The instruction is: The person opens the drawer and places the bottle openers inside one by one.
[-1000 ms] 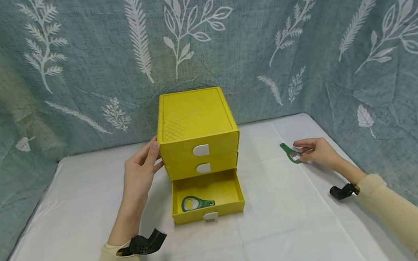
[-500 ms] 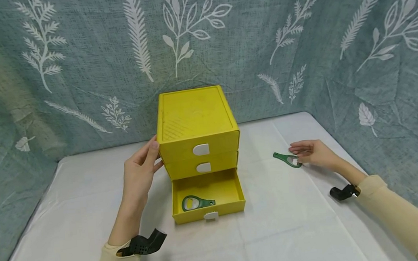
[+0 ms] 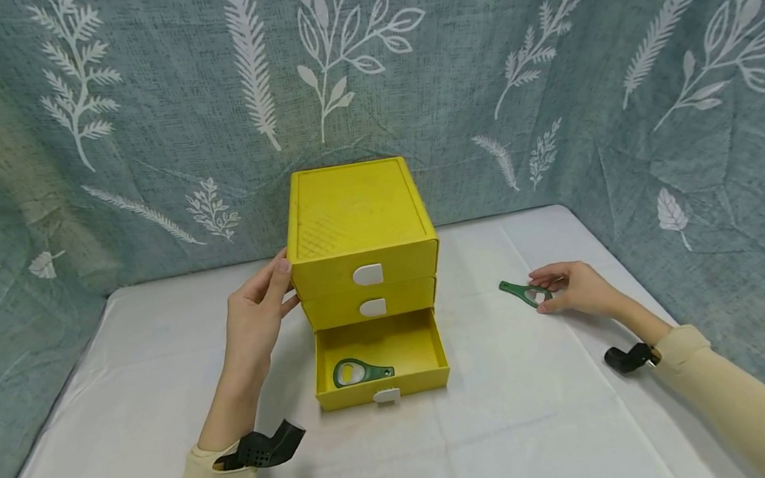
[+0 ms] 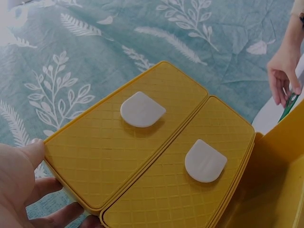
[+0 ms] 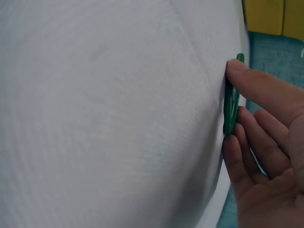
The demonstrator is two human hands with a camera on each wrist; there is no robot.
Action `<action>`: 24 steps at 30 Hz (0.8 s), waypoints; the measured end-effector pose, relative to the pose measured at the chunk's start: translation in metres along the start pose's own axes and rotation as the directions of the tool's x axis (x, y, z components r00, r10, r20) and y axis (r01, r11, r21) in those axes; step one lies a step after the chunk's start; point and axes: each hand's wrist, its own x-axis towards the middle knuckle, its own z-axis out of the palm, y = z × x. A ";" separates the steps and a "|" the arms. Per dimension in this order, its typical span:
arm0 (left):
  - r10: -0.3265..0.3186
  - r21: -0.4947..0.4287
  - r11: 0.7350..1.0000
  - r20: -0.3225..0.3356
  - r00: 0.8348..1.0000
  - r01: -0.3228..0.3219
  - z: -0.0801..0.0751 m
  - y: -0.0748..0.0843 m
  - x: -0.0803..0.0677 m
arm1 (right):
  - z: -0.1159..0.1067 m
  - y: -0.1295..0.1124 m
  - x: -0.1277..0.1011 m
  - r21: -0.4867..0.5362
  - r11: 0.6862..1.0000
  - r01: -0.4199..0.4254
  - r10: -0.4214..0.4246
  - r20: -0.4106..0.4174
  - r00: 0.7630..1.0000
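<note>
The right hand (image 3: 575, 288) pinches the green bottle opener (image 3: 519, 292) lying on the worktop (image 3: 534, 406), at three o'clock from the yellow drawer unit (image 3: 361, 233). The left hand (image 3: 255, 318) rests flat-fingered against the unit's side. Best to firm the fingertip grip around the opener's head before lifting.

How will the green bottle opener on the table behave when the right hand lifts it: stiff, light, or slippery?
The green bottle opener looks thin and flat, so it is probably stiff and light. It lies flat on the white tablecloth, so it likely will not roll. Being so low, it may be hard to get under; the right hand pinches its ring end, which should help.
</note>
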 end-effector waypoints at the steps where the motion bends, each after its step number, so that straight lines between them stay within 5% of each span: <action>1: 0.002 0.001 1.000 0.000 1.000 -0.002 0.000 0.000 0.000 | 0.000 0.000 0.000 -0.009 1.000 0.010 -0.010 0.004 1.000; 24: -0.007 -0.003 1.000 -0.004 1.000 0.007 0.001 0.001 0.000 | 0.002 -0.008 0.000 -0.146 0.982 0.122 -0.119 0.030 0.992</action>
